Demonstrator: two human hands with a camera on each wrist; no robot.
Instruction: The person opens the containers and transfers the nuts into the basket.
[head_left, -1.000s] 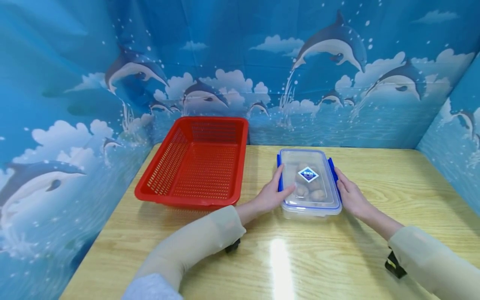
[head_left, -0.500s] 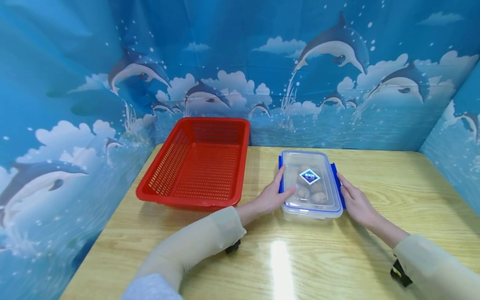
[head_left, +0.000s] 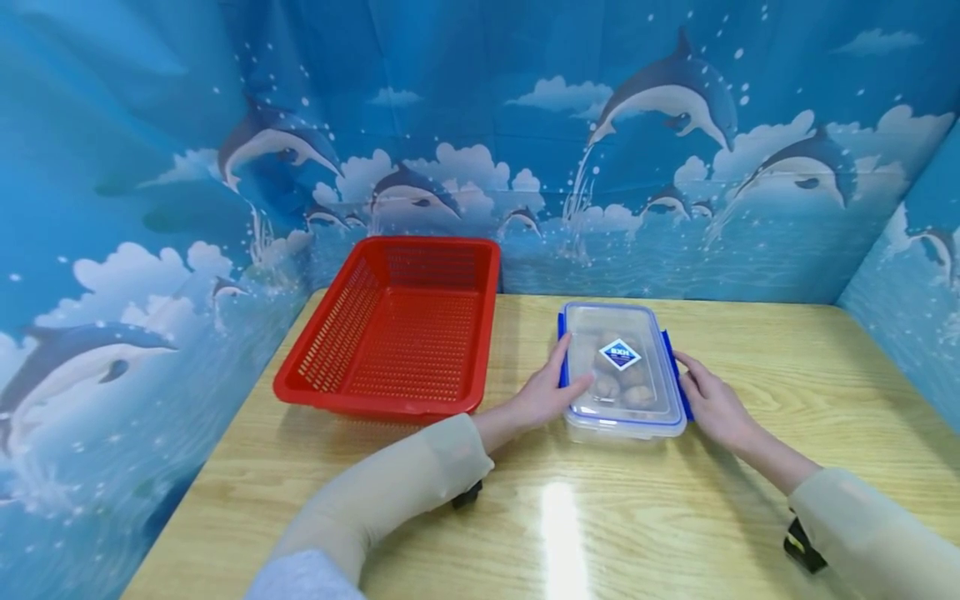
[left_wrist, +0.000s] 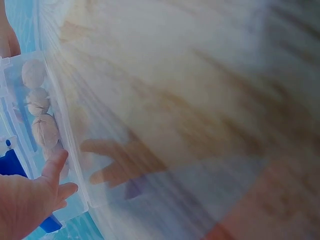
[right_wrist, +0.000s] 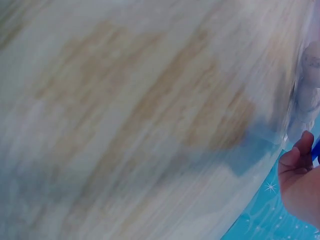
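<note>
A clear plastic food container (head_left: 622,392) with a blue-edged lid and a diamond label sits on the wooden table. Several round, pale brown items (left_wrist: 45,130) lie inside; their kind is unclear. My left hand (head_left: 542,393) holds the container's left side, thumb over the lid's edge and fingers along the blue left latch (head_left: 562,379). On the other side, my right hand (head_left: 716,407) holds the blue right latch (head_left: 670,354), which slants outward from the lid. In the right wrist view, the curled fingers (right_wrist: 301,147) of that hand touch the latch.
A red perforated plastic basket (head_left: 412,342) with nothing in it stands left of the container, near the left forearm. A blue dolphin-print sheet (head_left: 465,125) hangs behind and beside the wooden table (head_left: 495,533). A strip of light reflects off the tabletop.
My right hand has shifted slightly rightward, and the right latch sticks out farther from the lid. The left hand keeps its place on the container. The whole head view has drifted a little.
</note>
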